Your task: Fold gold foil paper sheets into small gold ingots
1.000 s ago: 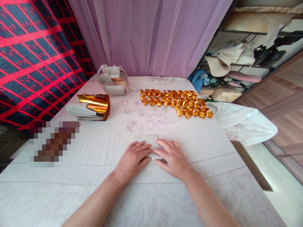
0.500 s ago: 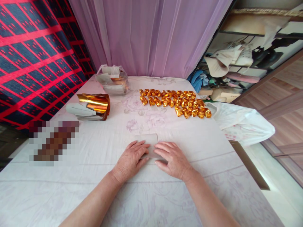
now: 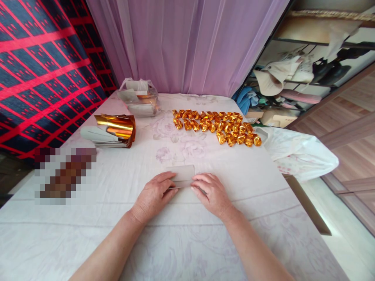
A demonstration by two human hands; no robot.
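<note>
Counter [image 3: 88, 234] w/ pale floral cloth; lilac curtain behind, red-and-navy grid fabric to the left, cluttered shelves to the right.

- Item 1: grey paper sheet [image 3: 182, 174], flat on cloth, centre, directly in front of the person. A second ago both hands lay spread flat over it; now its near edge looks folded over, so sheet shows shorter w/ more of its far part uncovered. Judged: a crease has just been pressed in, fold stage under way.
- Item 2: left hand [image 3: 152, 197], fingers curled in, tips pinching sheet's near-left edge. Drawn back slightly toward the body since earlier pics.
- Item 3: right hand [image 3: 212, 193], fingers bent, tips pressing sheet's near-right edge; grasping or only pressing, cannot tell.
- Item 4: folded gold foil pieces [image 3: 216, 128], approx. two rows plus a cluster, far centre-right, well apart from the hands. Unchanged.
- Item 5: stack of foil-backed sheets [image 3: 113, 132], top ones curling gold side up, far left.
- Item 6: clear bag of more sheets [image 3: 139, 102], behind stack.
- Item 7: white plastic bag [image 3: 299, 154], at the counter's right edge.
</note>
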